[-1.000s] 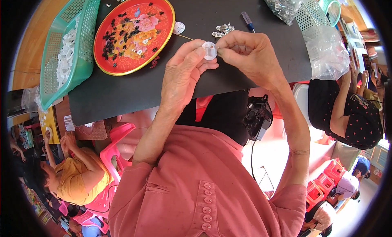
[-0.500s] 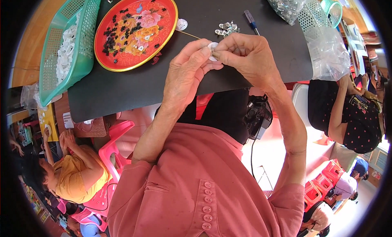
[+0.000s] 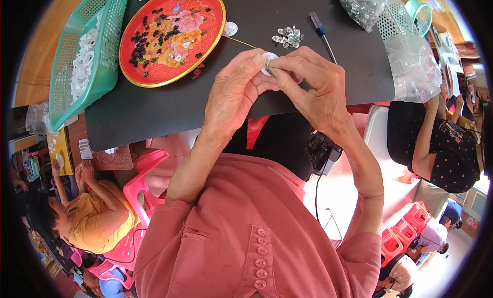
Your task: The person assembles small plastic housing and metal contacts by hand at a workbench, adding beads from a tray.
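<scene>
Since a second ago your right hand [image 3: 318, 85] has shifted a little lower, and its fingers [image 3: 285, 62] have come from just beside the white disc [image 3: 267, 60] to overlap its right edge.

In the head view, take that disc as the centre of the clock. Your left hand [image 3: 233, 87] pinches it at its nine o'clock side between thumb and fingers, holding it tilted above the front part of the black worktop [image 3: 154, 113]. Your right thumb and index finger meet the disc at three to four o'clock, tips near each other; you cover the contact, so I cannot tell how far they are closed or whether they hold a small part.

Just up at one o'clock is a cluster of clear pieces [image 3: 290, 36]; at two, a screwdriver [image 3: 318, 25] points its shaft toward your right hand. Farther at two is a clear bag of small parts [image 3: 362, 10]; at three, crumpled clear plastic [image 3: 417, 74]. Between ten and eleven, another white disc [image 3: 230, 29] lies beside the red tray [image 3: 214, 20], which carries black pieces [image 3: 137, 56]. At nine stands the green basket [image 3: 109, 56] with white pieces [image 3: 83, 72].
</scene>
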